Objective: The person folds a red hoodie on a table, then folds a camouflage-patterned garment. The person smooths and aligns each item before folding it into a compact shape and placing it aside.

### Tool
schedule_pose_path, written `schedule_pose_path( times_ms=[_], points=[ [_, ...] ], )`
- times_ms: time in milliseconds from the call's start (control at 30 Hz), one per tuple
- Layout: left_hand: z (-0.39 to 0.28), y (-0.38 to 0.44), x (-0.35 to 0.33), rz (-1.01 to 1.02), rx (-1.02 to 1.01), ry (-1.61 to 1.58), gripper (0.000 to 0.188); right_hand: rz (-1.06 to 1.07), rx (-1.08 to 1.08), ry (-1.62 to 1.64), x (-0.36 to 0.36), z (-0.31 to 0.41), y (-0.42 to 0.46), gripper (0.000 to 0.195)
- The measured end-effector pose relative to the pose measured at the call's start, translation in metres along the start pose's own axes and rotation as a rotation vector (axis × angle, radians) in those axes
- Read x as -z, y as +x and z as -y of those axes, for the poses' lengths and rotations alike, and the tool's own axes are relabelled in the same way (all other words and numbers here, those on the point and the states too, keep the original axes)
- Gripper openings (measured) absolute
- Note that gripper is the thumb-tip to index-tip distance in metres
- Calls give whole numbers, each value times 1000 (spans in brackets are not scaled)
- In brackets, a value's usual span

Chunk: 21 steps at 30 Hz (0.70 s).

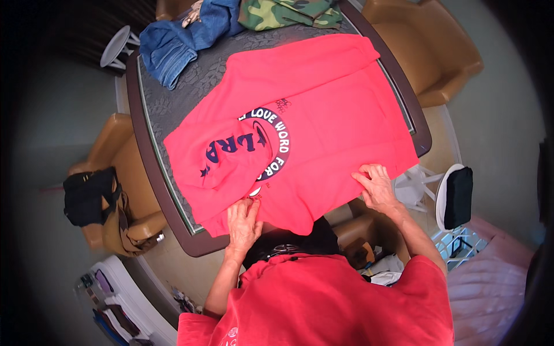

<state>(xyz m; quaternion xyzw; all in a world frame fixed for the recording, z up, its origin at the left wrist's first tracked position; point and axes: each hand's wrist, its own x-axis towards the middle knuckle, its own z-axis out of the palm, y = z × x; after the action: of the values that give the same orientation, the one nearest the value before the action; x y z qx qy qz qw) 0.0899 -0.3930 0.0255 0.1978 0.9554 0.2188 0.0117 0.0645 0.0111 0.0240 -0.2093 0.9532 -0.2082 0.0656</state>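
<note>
A pinkish-red hooded sweatshirt (337,112) with dark printed lettering lies spread over the table, its hood toward the left and its hem toward the right. One sleeve lies lengthwise along the far side. My left hand (244,225) pinches the fabric by the hood and shoulder at the near edge. Farther right, my right hand (376,186) grips the near side of the garment close to the hem. Between the two hands, some cloth hangs over the table's front edge, hiding it there.
Blue jeans (173,52) and a camouflage garment (290,15) lie at the table's far end. The dark-rimmed table (147,116) has a grey patterned top. Tan armchairs (424,47) flank it. A black bag (91,194) rests on the left chair. A white stool (441,199) stands at right.
</note>
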Motion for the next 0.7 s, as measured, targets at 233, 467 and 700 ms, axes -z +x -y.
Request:
schedule_pose_path(
  times_ms=[233,467,700],
  points=[
    [-6,-2,-17,-180,56,51,52,-8,158,-56,12,-14,-5,62],
    [2,12,-5,-215,292,-247,42,-22,184,-15,15,-16,-10,59],
    [-4,25,21,-146,388,-340,38,-87,187,26,9,-33,-6,44]
  ],
)
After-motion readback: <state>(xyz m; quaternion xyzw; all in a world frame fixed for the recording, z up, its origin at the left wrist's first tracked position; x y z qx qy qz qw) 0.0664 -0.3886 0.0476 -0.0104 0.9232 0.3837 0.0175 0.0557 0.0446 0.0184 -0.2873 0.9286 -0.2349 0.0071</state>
